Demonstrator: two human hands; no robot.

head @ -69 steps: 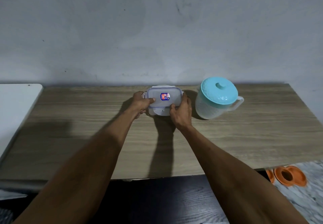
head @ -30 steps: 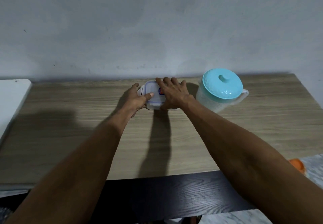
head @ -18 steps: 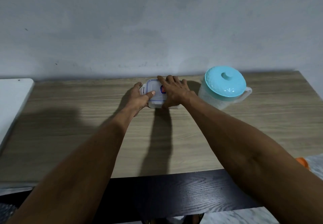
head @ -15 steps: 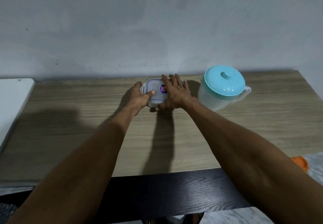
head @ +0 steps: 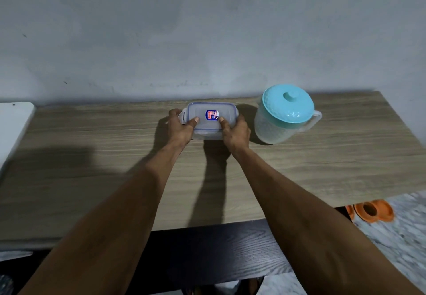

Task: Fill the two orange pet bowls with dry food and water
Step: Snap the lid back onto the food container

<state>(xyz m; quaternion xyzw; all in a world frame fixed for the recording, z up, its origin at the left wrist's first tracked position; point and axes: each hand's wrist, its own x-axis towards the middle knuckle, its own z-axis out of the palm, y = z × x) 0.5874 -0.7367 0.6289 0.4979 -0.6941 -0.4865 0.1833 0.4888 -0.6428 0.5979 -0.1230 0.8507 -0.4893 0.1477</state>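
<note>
Both hands grip the clear rectangular lidded plastic container (head: 211,119) on the wooden worktop (head: 92,156): left hand (head: 181,125) at its left end, right hand (head: 235,131) at its right, thumbs on the lid.

A pale wooden table against a bare grey wall, in dim light.

The wall (head: 207,29) is plain grey, with faint dark smudges and a few small marks, and it fills the upper part of the view. The table (head: 345,161) has a light wood-grain top that runs wide along the foot of the wall; a broad soft shadow lies across its left part. A white surface (head: 13,122) sits just beside the table's left end. Below the table's near edge is a dark wood-grain panel (head: 207,248), and at lower right a grey-and-white marbled floor (head: 405,244), blurred.
</note>
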